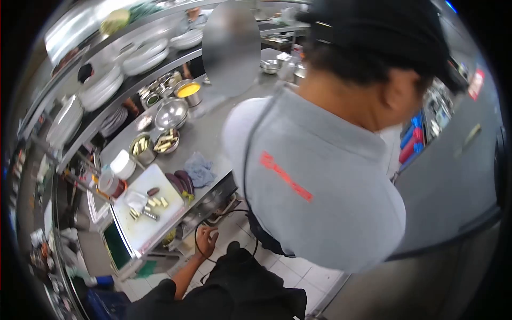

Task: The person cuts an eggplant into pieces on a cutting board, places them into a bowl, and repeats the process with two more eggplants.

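My left hand (207, 240) hangs below the counter's front edge, fingers apart and slightly curled, beside a thin dark cable loop (196, 234). Nothing shows in its grip. My right hand does not show. Up and to the left of my left hand, a white cutting board (165, 205) holds cut eggplant pieces (157, 202), a clear plastic bag (136, 200) and what looks like a peeler or knife (151, 216). Whole purple eggplants (184, 182) lie at the board's right edge, next to a blue-grey cloth (199, 169).
A co-worker in a grey shirt (320, 186) and black cap stands close on the right. Bowls of cut eggplant (166, 141), a metal bowl (171, 113) and a pot of yellow liquid (188, 90) stand on the steel counter (216, 114). Plates (144, 57) fill the shelf above.
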A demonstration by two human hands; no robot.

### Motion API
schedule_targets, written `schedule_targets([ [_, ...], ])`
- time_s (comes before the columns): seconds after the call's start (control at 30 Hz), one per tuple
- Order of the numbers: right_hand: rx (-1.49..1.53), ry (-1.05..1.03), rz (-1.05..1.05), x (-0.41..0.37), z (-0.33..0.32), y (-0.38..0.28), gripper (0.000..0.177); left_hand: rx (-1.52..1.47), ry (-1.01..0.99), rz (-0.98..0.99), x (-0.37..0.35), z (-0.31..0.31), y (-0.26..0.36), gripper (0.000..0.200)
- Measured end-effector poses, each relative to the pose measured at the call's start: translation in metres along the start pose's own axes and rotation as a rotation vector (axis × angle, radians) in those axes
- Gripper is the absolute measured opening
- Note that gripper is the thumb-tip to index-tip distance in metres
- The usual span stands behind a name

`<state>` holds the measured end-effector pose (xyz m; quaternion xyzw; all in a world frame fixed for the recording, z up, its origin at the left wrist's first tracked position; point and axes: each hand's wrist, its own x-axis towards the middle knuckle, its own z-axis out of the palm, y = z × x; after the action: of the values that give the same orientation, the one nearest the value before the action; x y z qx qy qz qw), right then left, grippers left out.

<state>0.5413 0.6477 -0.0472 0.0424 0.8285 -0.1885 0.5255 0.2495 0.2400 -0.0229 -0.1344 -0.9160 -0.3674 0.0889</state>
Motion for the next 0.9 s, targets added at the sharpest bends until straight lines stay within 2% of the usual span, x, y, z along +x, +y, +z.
schedule_targets([
  [0.13, -0.021, 0.201, 0.037, 0.01, -0.077, 0.031, 0.035, -0.089, 0.042, 0.015, 0.012, 0.027, 0.004, 0.023],
  [0.3, 0.057, 0.793, 0.196, 0.009, -0.264, 0.058, 0.035, -0.11, 0.035, -0.058, 0.03, 0.053, -0.007, 0.021],
  [0.43, 0.128, 1.059, 0.404, -0.014, -0.365, 0.105, 0.035, -0.147, -0.014, -0.07, 0.059, 0.053, -0.004, 0.022],
  [0.67, 0.245, 1.225, 0.824, -0.062, -0.399, 0.197, 0.036, -0.235, -0.089, -0.017, 0.154, 0.054, -0.017, 0.019],
  [0.7, 0.262, 1.237, 0.879, -0.068, -0.399, 0.207, 0.036, -0.224, -0.09, 0.046, 0.174, 0.054, -0.018, 0.02],
  [0.9, 0.356, 1.265, 1.158, -0.091, -0.387, 0.24, 0.036, -0.177, -0.181, 0.137, 0.29, 0.061, -0.026, 0.022],
])
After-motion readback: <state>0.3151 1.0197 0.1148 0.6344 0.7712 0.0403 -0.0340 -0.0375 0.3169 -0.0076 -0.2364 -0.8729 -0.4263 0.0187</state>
